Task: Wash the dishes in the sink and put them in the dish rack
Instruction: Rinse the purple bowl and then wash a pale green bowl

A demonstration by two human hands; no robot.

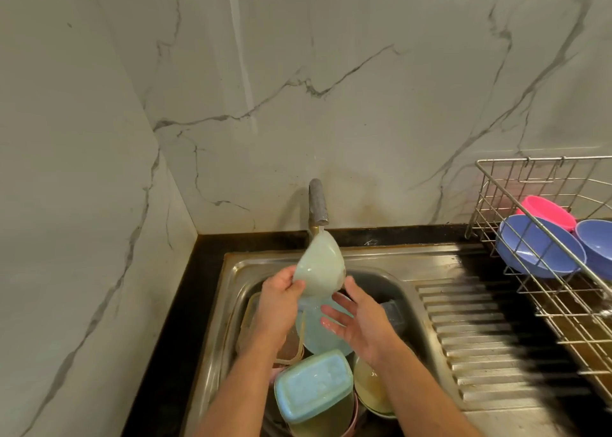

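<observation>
My left hand grips the rim of a pale green bowl and holds it tilted under the running tap, over the steel sink. Just below and right of the bowl, my right hand is open and wet, fingers spread, holding nothing. In the basin lie a pale green plate, a light blue rectangular container, a yellowish bowl and a clear container. The wire dish rack at right holds two blue bowls and a pink bowl.
A ribbed steel drainboard runs between the sink and the rack. A black counter strip borders the sink on the left. Marble walls meet in a corner behind the tap.
</observation>
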